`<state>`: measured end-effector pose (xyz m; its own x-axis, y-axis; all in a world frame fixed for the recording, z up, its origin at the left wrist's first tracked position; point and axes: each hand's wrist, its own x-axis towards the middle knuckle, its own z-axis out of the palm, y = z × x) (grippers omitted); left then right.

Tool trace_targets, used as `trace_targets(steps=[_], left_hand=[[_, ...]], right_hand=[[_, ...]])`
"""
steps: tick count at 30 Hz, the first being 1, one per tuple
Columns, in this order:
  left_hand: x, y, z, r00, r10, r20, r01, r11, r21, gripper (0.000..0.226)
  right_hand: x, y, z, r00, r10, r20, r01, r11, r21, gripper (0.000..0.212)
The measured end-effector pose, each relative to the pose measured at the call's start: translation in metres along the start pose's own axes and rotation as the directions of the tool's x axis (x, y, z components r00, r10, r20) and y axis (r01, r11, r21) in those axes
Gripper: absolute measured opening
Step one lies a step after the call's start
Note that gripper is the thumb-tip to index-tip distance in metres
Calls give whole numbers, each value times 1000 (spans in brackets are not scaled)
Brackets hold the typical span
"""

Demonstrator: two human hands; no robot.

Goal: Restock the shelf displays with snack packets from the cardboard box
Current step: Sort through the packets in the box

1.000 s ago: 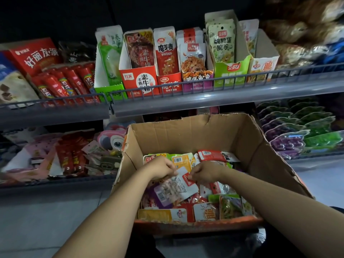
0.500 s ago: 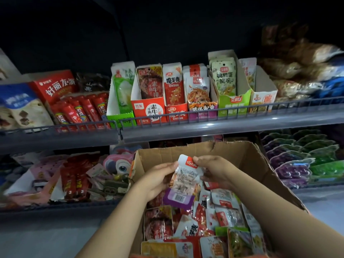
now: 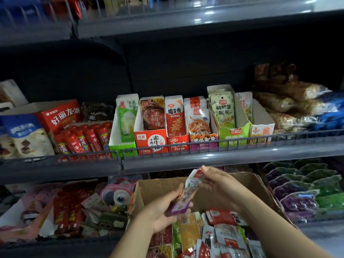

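Both hands have lifted the purple-ended packet [image 3: 186, 194] higher, tilting it.

The brown cardboard box [image 3: 214, 185] stands low in the middle, below and in front of the grey metal shelf [image 3: 204, 161] with a wire rail. Loose foil snack packets [image 3: 223, 237] lie heaped inside the box. Above the heap both hands hold one purple-ended clear snack packet [image 3: 186, 194]: the left hand [image 3: 163, 211] under its lower end, the right hand [image 3: 217, 181] at its upper end. On the shelf behind the rail stands a row of open cardboard display cartons [image 3: 186, 127], side by side, packets upright in them. Left of that row lie red stick-shaped packets [image 3: 83, 138]; right of it lie stacked crinkled bags [image 3: 297, 105]. Left of the box, on the lower shelf, sits a pink owl-faced toy [image 3: 117, 194].
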<state>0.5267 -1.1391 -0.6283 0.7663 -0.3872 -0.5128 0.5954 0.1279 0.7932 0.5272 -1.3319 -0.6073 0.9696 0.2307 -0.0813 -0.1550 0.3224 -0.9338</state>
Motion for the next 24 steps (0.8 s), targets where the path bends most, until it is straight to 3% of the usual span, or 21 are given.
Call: trace_targets(steps=[3,7,11,17,24], left_hand=[[4,5,0,998,53,-15,-53,998,18,56],[1,9,8,997,81,7,-81,983,163,49],[-2,10,22,983,148,-109,-130,979,159,56],[-10,12,39,906,337,-256,-293,936,197,31],[-20,14,46,873,452,-184,-345,838,422,27]], right_hand=[[-3,-7,-2,1000,-13,29,12,1000,19,34],[-6,-12,-5,999,18,29,-20,996,84,47],[-6,-16,-5,998,60,11,-61,986,153,44],[-1,-15,-5,997,59,-46,-57,998,42,50],[-2,-16,-8,983,-123,-137,101,982,-157,22]])
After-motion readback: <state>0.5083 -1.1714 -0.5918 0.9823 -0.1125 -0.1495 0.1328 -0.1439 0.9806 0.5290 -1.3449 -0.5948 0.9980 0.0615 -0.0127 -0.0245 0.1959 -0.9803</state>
